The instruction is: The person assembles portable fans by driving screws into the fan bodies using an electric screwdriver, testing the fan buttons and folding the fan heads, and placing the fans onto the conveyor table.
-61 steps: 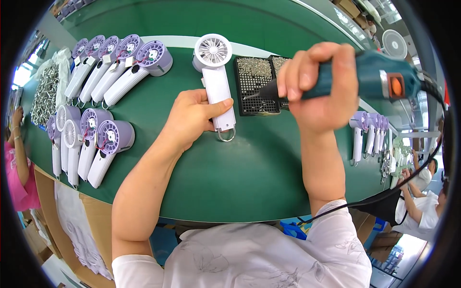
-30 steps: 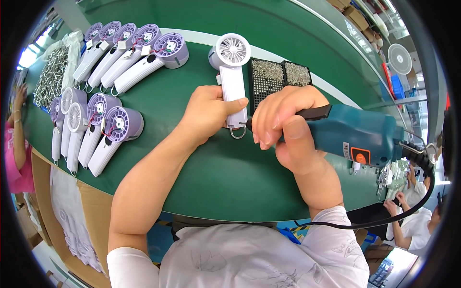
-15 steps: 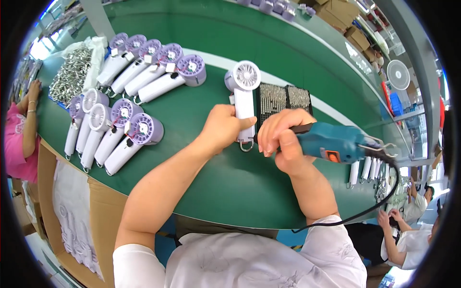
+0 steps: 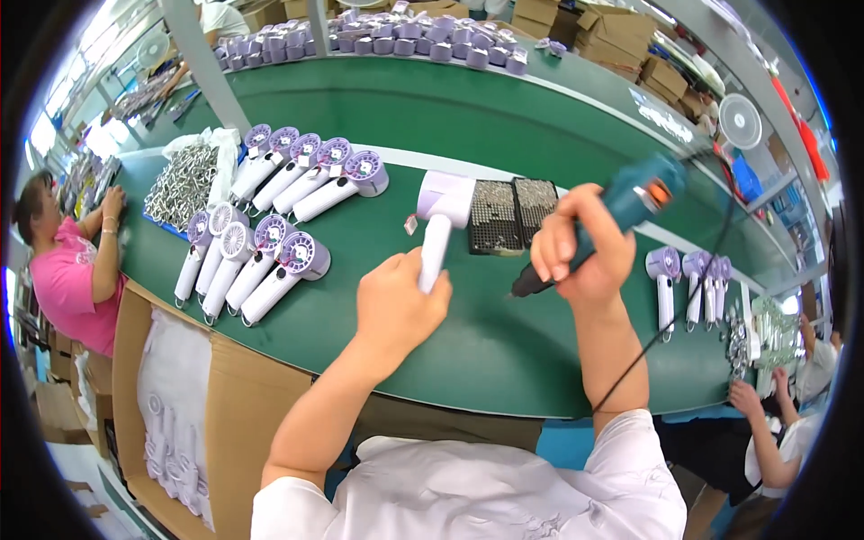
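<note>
Fingers of the left hand (image 4: 402, 301) were wrapped around the lower handle of a lilac-headed, white-handled handheld fan (image 4: 437, 241), held head upward at the centre of the frame; the handle's end was hidden in the grasp. Right hand (image 4: 589, 250), right of centre, was closed around a teal-bodied, black-nosed power screwdriver (image 4: 635, 195), its nose aimed down-left, well apart from the fan.

Just beyond, between the hands, sat two adjoining black perforated trays (image 4: 493, 248) bearing small metal pieces. All stood over a smooth green worktable (image 4: 504, 360).

Left of centre, lilac-and-white fans (image 4: 326, 197) lay in two groups, one nearer the person. Beside them, a heap of silvery metal clips (image 4: 183, 184). Lower left: brown cardboard box (image 4: 256, 382), white items inside. Left edge: co-worker in a pink top (image 4: 76, 279). Right side: more lilac-and-white fans in a row (image 4: 666, 303). Upper frame: clustered lilac fan heads (image 4: 439, 50).
</note>
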Tool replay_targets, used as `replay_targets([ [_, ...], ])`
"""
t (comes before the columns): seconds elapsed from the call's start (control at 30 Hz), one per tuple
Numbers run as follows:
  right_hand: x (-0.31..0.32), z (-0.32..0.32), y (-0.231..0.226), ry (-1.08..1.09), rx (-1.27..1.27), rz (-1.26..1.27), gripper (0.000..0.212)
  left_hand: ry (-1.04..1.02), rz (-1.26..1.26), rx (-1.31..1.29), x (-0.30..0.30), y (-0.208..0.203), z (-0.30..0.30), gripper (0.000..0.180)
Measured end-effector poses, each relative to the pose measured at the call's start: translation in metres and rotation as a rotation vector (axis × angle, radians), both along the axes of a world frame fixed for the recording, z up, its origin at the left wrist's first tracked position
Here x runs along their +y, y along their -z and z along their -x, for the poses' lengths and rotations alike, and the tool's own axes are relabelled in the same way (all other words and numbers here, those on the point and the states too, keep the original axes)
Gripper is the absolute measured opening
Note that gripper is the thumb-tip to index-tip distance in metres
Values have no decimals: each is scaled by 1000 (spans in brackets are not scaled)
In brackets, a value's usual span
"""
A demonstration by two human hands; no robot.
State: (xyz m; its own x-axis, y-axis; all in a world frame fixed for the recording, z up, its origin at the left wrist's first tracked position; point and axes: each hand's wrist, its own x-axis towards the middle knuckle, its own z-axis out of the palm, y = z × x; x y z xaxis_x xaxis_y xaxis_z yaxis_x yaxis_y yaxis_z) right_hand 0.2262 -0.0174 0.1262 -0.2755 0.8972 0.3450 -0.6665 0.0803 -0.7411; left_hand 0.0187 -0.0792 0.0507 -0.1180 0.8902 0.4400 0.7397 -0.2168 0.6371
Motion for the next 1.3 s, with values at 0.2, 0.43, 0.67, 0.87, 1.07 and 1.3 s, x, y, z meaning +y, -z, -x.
replay_targets([
  [0.2,-10,-20,21,19,-680,370,24,-49,-58,348,-55,27,-13,43],
  [0.43,-16,-10,52,-96,-889,343,33,-60,-20,598,-84,40,-29,48],
  [0.67,-15,-32,73,-76,-774,421,21,10,-38,572,-88,36,-60,48],
  [0.87,-4,-43,85,-69,-775,441,25,84,-24,426,-84,42,-79,54],
  [1.07,3,-52,89,-42,-791,469,21,276,118,77,-65,31,-60,39],
  [1.3,-1,-42,89,-39,-793,481,22,652,331,-385,38,18,-4,67],
])
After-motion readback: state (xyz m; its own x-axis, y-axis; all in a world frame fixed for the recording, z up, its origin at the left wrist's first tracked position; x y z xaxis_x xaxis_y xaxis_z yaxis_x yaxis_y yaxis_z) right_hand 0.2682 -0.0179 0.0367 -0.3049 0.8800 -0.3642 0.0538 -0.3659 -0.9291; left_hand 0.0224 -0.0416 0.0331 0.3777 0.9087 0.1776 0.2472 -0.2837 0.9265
